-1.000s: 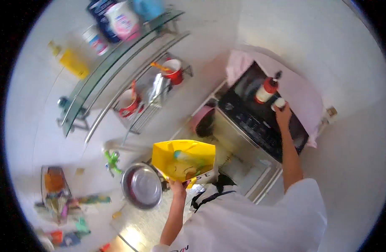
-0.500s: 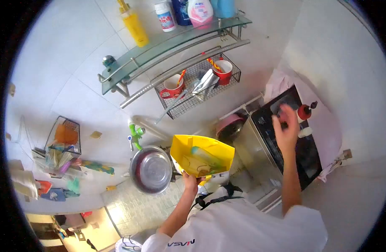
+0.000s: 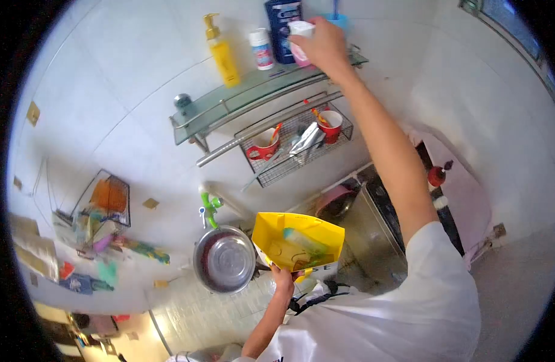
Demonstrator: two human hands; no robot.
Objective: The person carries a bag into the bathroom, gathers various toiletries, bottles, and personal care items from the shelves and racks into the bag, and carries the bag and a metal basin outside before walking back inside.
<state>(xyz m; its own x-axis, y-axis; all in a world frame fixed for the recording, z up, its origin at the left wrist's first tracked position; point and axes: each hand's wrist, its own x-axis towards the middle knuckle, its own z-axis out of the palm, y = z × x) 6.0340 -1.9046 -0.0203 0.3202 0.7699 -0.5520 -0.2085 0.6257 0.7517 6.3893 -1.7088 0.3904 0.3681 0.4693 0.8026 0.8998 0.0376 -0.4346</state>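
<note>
Gripping a white-and-pink plastic bottle (image 3: 301, 48) near its top, the right hand (image 3: 323, 45) is partly closed, its fingers bent around the upper part. The bottle's base is at the green-tinted glass shelf (image 3: 244, 96); whether it touches the glass cannot be told. Just beside the bottle stands a dark blue bottle (image 3: 284, 33), with a light blue cup (image 3: 336, 25) partly behind the hand on the other side. Farther along the shelf are a small white bottle with a blue-and-red label (image 3: 261, 49) and a yellow pump bottle (image 3: 223, 59).

Closed on the near rim of a yellow-lined paper bag (image 3: 271, 232), the left hand (image 3: 282, 282) holds it open side up. Inside lies a clear bottle with a green end (image 3: 304, 241), beside something brown that is too small to identify.

Below the shelf, a black wire basket (image 3: 271, 180) holds two red-and-white cups (image 3: 264, 151) and a crumpled silver tube (image 3: 307, 139). Near the bag is a round metal basin (image 3: 229, 260), under a green-handled tap (image 3: 211, 208). Beyond the right forearm, a red bottle with a black top (image 3: 436, 176) and a white-capped container (image 3: 440, 203) rest on a black panel (image 3: 449, 226) beside pink cloth (image 3: 464, 199).
</note>
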